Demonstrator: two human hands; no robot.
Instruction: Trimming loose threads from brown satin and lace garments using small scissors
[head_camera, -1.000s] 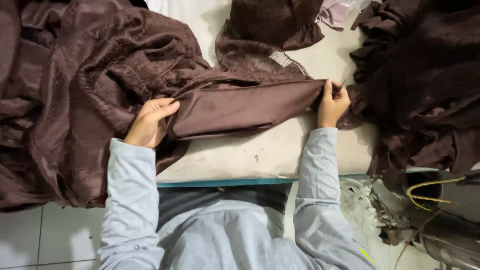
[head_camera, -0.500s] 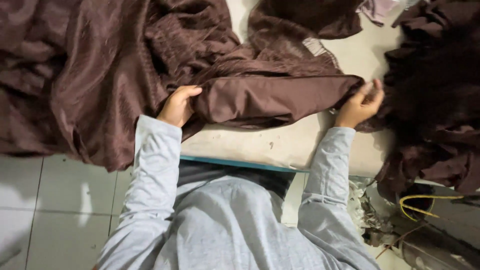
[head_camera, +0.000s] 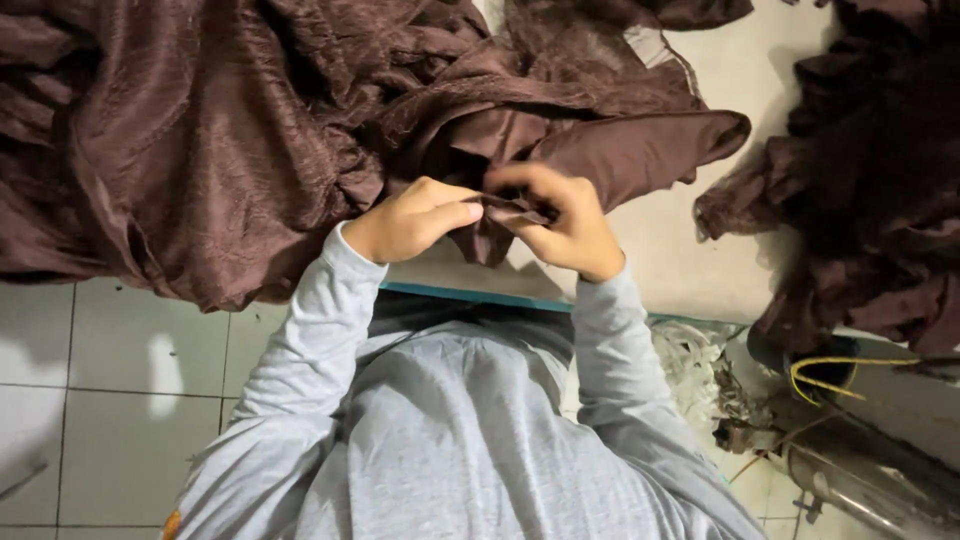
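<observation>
A large crumpled brown cloth (head_camera: 200, 140) covers the left and middle of the pale table (head_camera: 690, 240). A smoother folded strip of the same brown cloth (head_camera: 640, 150) runs out to the right. My left hand (head_camera: 410, 220) and my right hand (head_camera: 560, 220) meet close together at the table's near edge. Both pinch a small bunched bit of the brown cloth between their fingertips. Grey sleeves cover both arms.
A second heap of dark brown cloth (head_camera: 870, 180) lies at the right of the table and hangs over its edge. Below it are a metal cylinder (head_camera: 870, 480), a yellow wire (head_camera: 830, 372) and tangled scraps (head_camera: 700, 380). White floor tiles (head_camera: 110, 400) show at the left.
My hands were spread wide along the folded strip, one at each end. They have come together in the middle, pinching the cloth, and the strip now lies loose to the right.
</observation>
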